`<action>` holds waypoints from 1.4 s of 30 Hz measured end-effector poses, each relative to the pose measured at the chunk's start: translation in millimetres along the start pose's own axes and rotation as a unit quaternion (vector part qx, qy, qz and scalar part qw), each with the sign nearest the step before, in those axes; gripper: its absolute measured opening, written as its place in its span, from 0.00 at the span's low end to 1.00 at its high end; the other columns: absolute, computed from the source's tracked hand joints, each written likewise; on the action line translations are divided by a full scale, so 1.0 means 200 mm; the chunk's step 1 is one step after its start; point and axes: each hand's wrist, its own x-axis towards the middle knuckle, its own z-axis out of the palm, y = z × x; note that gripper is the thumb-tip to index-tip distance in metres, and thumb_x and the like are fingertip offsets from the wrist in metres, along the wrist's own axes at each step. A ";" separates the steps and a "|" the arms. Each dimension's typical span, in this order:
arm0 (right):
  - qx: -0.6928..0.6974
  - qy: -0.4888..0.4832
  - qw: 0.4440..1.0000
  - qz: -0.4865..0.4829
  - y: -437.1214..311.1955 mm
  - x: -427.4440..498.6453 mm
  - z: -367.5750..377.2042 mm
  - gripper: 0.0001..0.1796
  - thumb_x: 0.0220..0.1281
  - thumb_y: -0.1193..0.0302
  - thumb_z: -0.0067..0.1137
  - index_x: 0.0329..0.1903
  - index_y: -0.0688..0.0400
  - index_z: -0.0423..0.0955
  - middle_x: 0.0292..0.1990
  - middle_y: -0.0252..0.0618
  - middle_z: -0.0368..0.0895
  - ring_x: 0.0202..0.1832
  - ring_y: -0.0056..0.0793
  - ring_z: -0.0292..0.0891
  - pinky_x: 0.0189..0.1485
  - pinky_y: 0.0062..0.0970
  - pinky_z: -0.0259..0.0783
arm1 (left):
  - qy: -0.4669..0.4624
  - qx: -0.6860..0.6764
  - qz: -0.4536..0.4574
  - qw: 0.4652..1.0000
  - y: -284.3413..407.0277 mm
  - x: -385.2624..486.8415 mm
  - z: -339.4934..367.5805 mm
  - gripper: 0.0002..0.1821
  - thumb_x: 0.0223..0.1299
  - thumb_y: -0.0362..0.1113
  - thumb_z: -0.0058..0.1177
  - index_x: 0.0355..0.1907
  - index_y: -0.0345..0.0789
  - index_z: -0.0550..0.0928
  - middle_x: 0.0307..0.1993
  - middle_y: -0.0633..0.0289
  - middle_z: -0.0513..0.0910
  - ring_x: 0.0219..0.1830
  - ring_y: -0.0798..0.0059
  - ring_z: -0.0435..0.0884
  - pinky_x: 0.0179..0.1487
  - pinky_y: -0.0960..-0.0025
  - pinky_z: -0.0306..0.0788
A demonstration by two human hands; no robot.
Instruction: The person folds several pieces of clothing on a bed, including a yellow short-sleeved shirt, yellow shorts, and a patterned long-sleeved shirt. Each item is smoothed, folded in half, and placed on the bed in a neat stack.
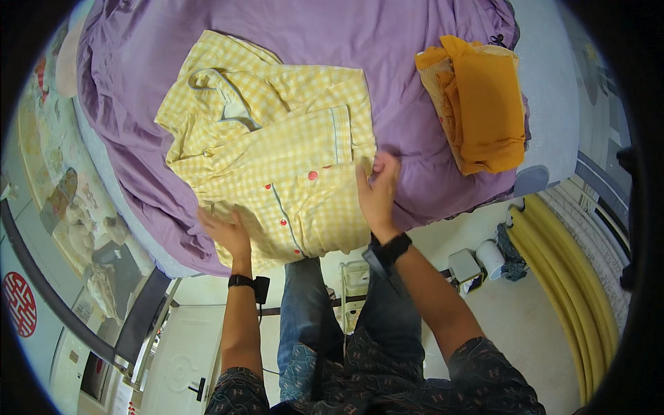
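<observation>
A yellow-and-white checked shirt (pixel 275 140) with blue-grey piping and red buttons lies partly folded on a purple cloth (pixel 332 31). One sleeve is laid across its body, and the collar points to the upper left. My left hand (pixel 228 231) is at the shirt's lower left edge, palm turned inward, its fingers partly against the fabric. At the right edge is my right hand (pixel 380 192), slightly blurred, with its thumb near the shirt and its fingers bent. Whether either hand pinches cloth is hard to see.
Folded orange cloth (pixel 490 109) lies at the bed's right side. A yellow curtain (pixel 565 290) hangs at the right, near a white bin (pixel 489 257) on the floor. My legs are close to the bed's front edge. A white door (pixel 179 358) is at the lower left.
</observation>
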 end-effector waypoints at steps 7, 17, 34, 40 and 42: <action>0.061 -0.376 0.895 0.231 0.22 -0.66 -0.28 0.32 0.58 0.60 0.74 0.59 0.63 0.74 0.51 0.51 0.86 0.52 0.43 0.83 0.56 0.38 0.76 | -0.353 0.032 -0.287 0.890 -0.42 -0.24 -0.27 0.39 0.56 0.42 0.71 0.65 0.20 0.74 0.50 0.46 0.85 0.53 0.65 0.84 0.53 0.63 0.76; 0.051 -0.488 0.788 0.373 0.11 -0.91 -0.67 0.26 0.62 0.61 0.70 0.54 0.67 0.80 0.45 0.49 0.89 0.47 0.35 0.85 0.50 0.32 0.78 | -0.435 -0.162 -0.373 0.803 -0.60 -0.77 -0.64 0.16 0.57 0.34 0.63 0.47 0.27 0.85 0.36 0.60 0.88 0.34 0.72 0.85 0.41 0.66 0.77; 0.455 -0.255 0.788 0.327 -0.44 0.66 -0.23 0.28 0.73 0.54 0.61 0.63 0.61 0.73 0.56 0.45 0.82 0.56 0.38 0.78 0.62 0.40 0.73 | -0.125 -0.643 -0.293 0.697 0.17 0.76 -0.48 0.18 0.75 0.45 0.52 0.59 0.35 0.76 0.44 0.59 0.84 0.47 0.67 0.82 0.59 0.67 0.72; -0.078 -0.152 0.984 -0.059 -0.36 0.74 0.08 0.34 0.61 0.57 0.74 0.66 0.57 0.72 0.57 0.44 0.76 0.60 0.42 0.70 0.65 0.40 0.67 | 0.032 -0.184 -0.041 0.982 0.21 0.83 -0.16 0.36 0.64 0.40 0.66 0.71 0.32 0.68 0.63 0.48 0.75 0.65 0.58 0.73 0.68 0.57 0.65; -0.164 -0.137 0.962 -0.172 -0.35 0.74 0.11 0.36 0.56 0.59 0.77 0.66 0.53 0.73 0.56 0.42 0.75 0.60 0.44 0.69 0.66 0.40 0.65 | 0.043 -0.074 0.081 0.993 0.19 0.84 -0.16 0.37 0.61 0.42 0.69 0.71 0.38 0.72 0.67 0.50 0.73 0.70 0.52 0.68 0.73 0.53 0.60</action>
